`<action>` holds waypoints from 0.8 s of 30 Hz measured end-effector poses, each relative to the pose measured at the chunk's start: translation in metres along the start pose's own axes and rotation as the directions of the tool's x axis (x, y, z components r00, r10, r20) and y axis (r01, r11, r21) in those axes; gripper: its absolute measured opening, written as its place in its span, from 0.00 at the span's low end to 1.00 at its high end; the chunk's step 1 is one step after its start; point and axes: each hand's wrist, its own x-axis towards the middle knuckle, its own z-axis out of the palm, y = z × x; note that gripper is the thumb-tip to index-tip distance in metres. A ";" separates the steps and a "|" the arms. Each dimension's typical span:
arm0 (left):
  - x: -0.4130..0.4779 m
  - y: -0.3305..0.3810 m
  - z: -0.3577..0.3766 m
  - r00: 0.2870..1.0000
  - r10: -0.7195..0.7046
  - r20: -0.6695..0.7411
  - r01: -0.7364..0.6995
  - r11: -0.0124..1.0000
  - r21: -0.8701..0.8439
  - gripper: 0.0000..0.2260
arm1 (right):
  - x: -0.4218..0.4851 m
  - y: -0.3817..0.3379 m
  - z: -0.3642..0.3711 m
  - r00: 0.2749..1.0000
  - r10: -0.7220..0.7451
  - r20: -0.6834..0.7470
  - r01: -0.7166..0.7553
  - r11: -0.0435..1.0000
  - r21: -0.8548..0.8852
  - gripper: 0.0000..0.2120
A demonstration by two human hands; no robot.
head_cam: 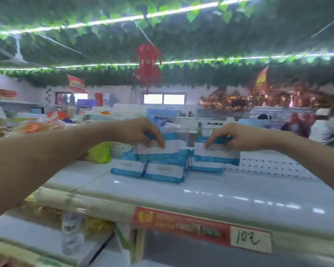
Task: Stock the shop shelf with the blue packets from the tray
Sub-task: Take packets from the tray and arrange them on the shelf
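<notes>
Several blue-and-white packets stand and lie on the top shelf (pixel 201 191) of the white shop rack. My left hand (pixel 143 132) grips the top of an upright packet (pixel 158 153) on the left of the group. Over on the right, an upright packet (pixel 216 155) is gripped at its top edge by my right hand (pixel 237 136). Two more packets (pixel 145 170) lean flat in front of the left one. The tray is not in view.
A yellow-green bag (pixel 99 153) sits on the shelf to the left of the packets. A perforated back panel (pixel 268 164) runs behind the shelf on the right. A red price strip with a handwritten tag (pixel 250 240) lines the shelf's front edge. Lower shelves (pixel 37 237) hold other goods.
</notes>
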 end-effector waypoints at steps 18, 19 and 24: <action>0.081 -0.010 0.009 0.998 -0.037 -0.054 0.034 0.998 -0.051 0.20 | 0.093 0.118 0.103 0.990 -0.142 -0.004 0.131 0.921 -0.367 0.25; 0.083 -0.012 0.009 0.998 -0.035 -0.055 0.032 0.998 -0.056 0.20 | 0.094 0.122 0.107 0.986 -0.163 -0.034 0.136 0.905 -0.403 0.24; 0.106 -0.011 0.025 1.000 -0.005 -0.024 0.002 0.993 -0.116 0.19 | 0.084 0.123 0.110 0.989 -0.143 -0.042 0.106 0.869 -0.483 0.25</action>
